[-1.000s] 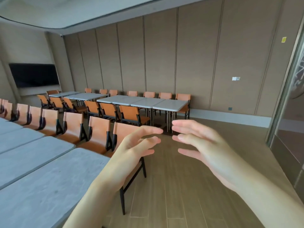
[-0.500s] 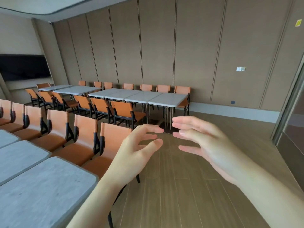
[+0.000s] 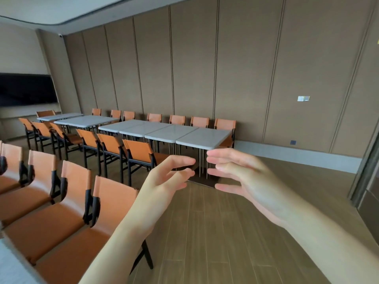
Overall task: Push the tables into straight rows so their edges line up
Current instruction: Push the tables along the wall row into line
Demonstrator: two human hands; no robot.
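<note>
A row of several white-topped tables runs along the far panelled wall; the end table (image 3: 203,138) is nearest, across the open floor. Further tables (image 3: 88,120) continue the row to the left and sit slightly offset from the nearer group. My left hand (image 3: 164,181) and my right hand (image 3: 240,177) are raised in mid-air in front of me, fingertips facing each other with a small gap. Both have relaxed, loosely spread fingers and hold nothing. Neither touches a table. A sliver of a grey table top (image 3: 8,267) shows at the bottom left corner.
Orange chairs with black frames (image 3: 67,206) stand in a line at my left. More orange chairs (image 3: 139,152) flank the far tables on both sides. Wooden floor (image 3: 225,232) stretches ahead. A dark screen (image 3: 26,89) hangs on the left wall; a glass door frame (image 3: 367,171) is at right.
My view has moved forward and right: the near grey tables have slid almost out of frame, and the far row looks closer. Both hands stay raised and empty, in much the same pose.
</note>
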